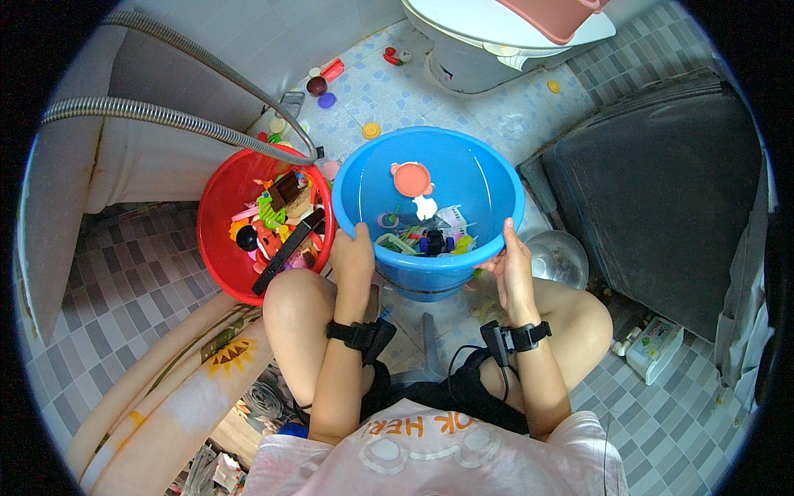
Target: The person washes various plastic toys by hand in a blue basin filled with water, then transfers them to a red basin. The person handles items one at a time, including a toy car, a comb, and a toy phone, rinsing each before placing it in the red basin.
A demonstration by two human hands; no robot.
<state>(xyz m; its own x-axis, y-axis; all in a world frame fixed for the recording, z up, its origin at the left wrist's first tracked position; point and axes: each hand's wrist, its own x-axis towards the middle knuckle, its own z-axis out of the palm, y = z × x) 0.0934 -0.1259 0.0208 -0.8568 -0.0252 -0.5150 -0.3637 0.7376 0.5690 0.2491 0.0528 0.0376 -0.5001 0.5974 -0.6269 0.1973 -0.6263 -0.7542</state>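
A blue plastic basin (pixel 428 279) stands between my knees, tilted towards me. My left hand (pixel 353 257) grips its near left rim with the thumb over the edge. On the near right, my right hand (pixel 512 266) holds the same rim, thumb up along the side and fingers beneath. Inside the basin a pink toy pot lid (pixel 412 178) lies near a white piece (pixel 425 208). Lower down are a dark toy car with purple wheels (pixel 437 243), a yellow piece (pixel 463 244) and several other small pieces, partly hidden by the near rim.
At left a red basin (pixel 214 273) holds many toys, a black bar (pixel 290 249) across them. Metal shower hoses (pixel 186 118) hang over it. Loose toys, including a yellow disc (pixel 371 131), lie on the floor. A toilet (pixel 471 62), metal bowl (pixel 561 257) and black box-like object (pixel 651 198) stand around.
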